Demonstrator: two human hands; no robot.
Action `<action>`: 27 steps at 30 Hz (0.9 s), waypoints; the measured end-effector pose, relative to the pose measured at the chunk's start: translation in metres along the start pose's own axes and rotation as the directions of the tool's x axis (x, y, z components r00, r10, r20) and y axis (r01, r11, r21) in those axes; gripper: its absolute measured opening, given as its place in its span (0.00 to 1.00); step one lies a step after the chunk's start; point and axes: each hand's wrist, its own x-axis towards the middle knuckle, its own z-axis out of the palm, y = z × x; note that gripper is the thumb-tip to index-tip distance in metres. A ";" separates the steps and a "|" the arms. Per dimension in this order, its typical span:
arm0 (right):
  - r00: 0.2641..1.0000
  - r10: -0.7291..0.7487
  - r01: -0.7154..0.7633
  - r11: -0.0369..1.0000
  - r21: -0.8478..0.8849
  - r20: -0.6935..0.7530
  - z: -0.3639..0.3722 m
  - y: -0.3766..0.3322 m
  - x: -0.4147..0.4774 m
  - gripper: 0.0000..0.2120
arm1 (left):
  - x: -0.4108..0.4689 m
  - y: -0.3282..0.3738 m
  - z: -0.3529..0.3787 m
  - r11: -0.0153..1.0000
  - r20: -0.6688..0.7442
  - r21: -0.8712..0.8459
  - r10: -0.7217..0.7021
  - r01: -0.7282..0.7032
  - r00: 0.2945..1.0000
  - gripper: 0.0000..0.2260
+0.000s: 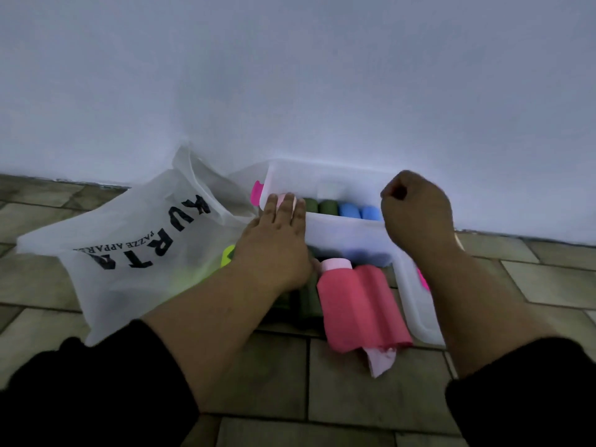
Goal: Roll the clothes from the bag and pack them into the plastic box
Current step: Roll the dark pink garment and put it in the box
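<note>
A clear plastic box [342, 232] stands against the wall. Inside it lie a pale pink roll [282, 199], two green rolls [319, 206] and two blue rolls [358, 210] in a row. My left hand [277, 243] reaches over the box's left end, its straight fingers pressing on the pale pink roll. My right hand [416, 208] is a closed fist over the box's right end, with nothing visible in it. A pink-red cloth [358, 304], partly rolled, lies on the floor in front of the box. Dark green cloth [306, 301] sits beside it under my left wrist.
A white printed bag [135, 240] lies open on the left, with a neon yellow-green garment [227, 254] showing at its mouth. The box lid [416, 314] rests at the box's right front. The box's left end carries a pink latch [257, 193]. The floor is tiled.
</note>
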 end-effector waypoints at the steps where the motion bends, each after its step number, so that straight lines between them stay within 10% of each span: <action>1: 0.998 -0.001 0.004 0.999 -0.045 0.067 -0.004 0.004 -0.020 0.05 | -0.002 0.000 -0.005 1.000 0.020 -0.020 0.006 -0.005 1.000 0.39; 7: 0.746 0.325 -0.136 0.929 -0.345 0.582 -0.002 0.031 -0.099 0.14 | -0.089 0.015 0.012 0.965 -0.083 -0.220 0.126 -0.141 0.989 0.36; 16: 0.605 0.567 -0.519 0.813 -0.264 0.558 -0.020 0.026 -0.123 0.22 | -0.164 0.005 0.071 0.993 0.444 -0.052 -0.072 0.106 0.893 0.41; 20: 0.493 0.644 -0.834 0.542 0.106 0.585 -0.038 0.029 -0.129 0.15 | -0.164 0.003 0.072 0.993 0.485 -0.071 -0.049 0.095 0.873 0.41; 23: 0.709 0.597 -0.697 0.675 0.242 0.376 -0.052 0.020 -0.119 0.14 | -0.163 0.002 0.072 0.991 0.465 -0.083 -0.054 0.104 0.884 0.42; 27: 0.991 0.016 -0.016 1.000 0.000 0.135 -0.061 -0.010 -0.148 0.09 | -0.166 0.002 0.071 0.987 0.422 -0.118 -0.047 0.106 0.905 0.38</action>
